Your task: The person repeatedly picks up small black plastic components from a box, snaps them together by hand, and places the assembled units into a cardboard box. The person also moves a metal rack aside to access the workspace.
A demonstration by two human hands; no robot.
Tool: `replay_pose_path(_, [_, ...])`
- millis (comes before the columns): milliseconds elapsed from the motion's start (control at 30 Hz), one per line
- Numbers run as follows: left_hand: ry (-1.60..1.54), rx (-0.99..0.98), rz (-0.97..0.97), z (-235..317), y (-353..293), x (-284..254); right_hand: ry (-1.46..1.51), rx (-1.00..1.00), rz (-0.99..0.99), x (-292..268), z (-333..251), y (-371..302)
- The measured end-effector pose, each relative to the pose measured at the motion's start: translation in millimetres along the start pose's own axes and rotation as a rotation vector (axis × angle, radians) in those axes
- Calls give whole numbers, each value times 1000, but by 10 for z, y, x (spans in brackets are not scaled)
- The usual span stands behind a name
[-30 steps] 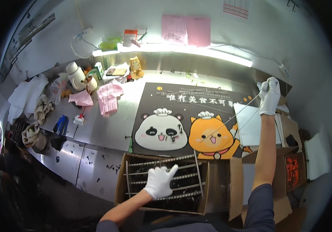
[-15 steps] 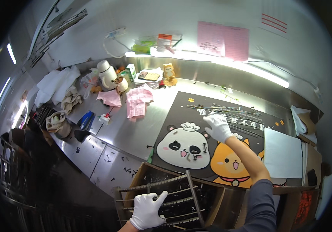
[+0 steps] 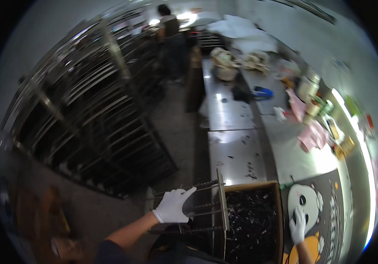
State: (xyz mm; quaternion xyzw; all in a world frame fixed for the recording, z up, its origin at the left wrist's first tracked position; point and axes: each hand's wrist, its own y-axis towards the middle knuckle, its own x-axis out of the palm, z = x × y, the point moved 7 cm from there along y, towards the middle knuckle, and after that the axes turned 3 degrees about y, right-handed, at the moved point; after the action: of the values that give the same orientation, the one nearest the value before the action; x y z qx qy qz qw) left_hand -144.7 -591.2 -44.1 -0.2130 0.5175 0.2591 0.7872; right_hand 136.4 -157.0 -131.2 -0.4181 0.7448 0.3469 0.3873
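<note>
My left hand (image 3: 173, 206), in a white glove, grips a metal rack frame (image 3: 222, 200) with several ridged crossbars. The rack is held just left of an open cardboard box (image 3: 280, 207), which is filled with small black pieces (image 3: 251, 220). On the far side of the box, my white-gloved right hand (image 3: 298, 224) is over the panda picture (image 3: 303, 198) on a dark printed mat (image 3: 330, 207). Motion blur hides whether its fingers hold anything. Small dark pieces lay on the panda earlier; the hand now partly covers that spot.
A steel worktop (image 3: 233, 152) with scattered black bits runs away ahead. Along it lie pink cloths (image 3: 313, 135), a white flask (image 3: 308, 88), a blue tool (image 3: 263, 92) and a cloth bag (image 3: 224, 64). Tall metal racks (image 3: 92, 101) fill the left; a person (image 3: 170, 39) stands beyond.
My view has swung to the left. My left hand has carried the rack from above the box to its left side. My right hand has moved from the thin rods to the panda picture.
</note>
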Motion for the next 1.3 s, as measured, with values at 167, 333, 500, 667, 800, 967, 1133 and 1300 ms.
replay_pose_path(167, [-169, -661, 21, -1489, -708, 2, 187, 124, -205, -352, -1033, -248])
replay_pose_path(333, [-108, -738, 112, -2523, -486, -1077, 202, 175, -146, -199, -1646, 620])
replay_pose_path(500, [-369, -488, 32, -3604, 238, -1729, 758, 193, -364, 613, -3121, 975])
replay_pose_path(667, [-289, -465, -179, -4569, 660, -1861, 712, -55, -539, 1451, -3954, 964])
replay_pose_path(800, [174, -741, 13, -4729, 683, -2195, 814, 200, -559, 1851, -4175, 956])
replay_pose_path(967, [483, 210, 321, -3969, 683, -1169, 742, 400, -419, 2106, -4092, 761])
replay_pose_path(1133, [377, -689, 138, -5545, 767, -1052, 744, 500, -461, 2345, -4125, 540])
replay_pose_path(1300, [265, -546, 101, -4961, 793, -983, 625, 603, -483, 2321, -3868, 381])
